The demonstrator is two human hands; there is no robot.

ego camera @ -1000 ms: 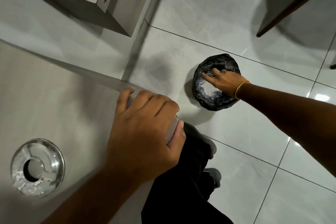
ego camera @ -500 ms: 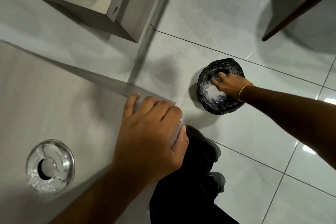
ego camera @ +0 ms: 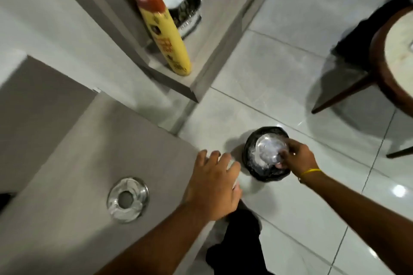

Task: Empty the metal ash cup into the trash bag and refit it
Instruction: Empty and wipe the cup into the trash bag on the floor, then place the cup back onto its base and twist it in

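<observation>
Two hands show: the right hand [ego camera: 295, 156] grips the metal ash cup [ego camera: 269, 149] over the trash bag [ego camera: 266, 172], lower right. The left hand [ego camera: 214, 183] rests spread on the worktop [ego camera: 89, 163] corner, fingertips blurred.

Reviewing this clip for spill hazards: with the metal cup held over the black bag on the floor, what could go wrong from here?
1. The right hand grips the metal ash cup only at its rim, so it might slip into the trash bag.
2. The bag's mouth looks barely wider than the cup, so ash could land on the floor tiles.
3. The left hand rests at the counter corner, not steadying the bag, which may shift.
</observation>
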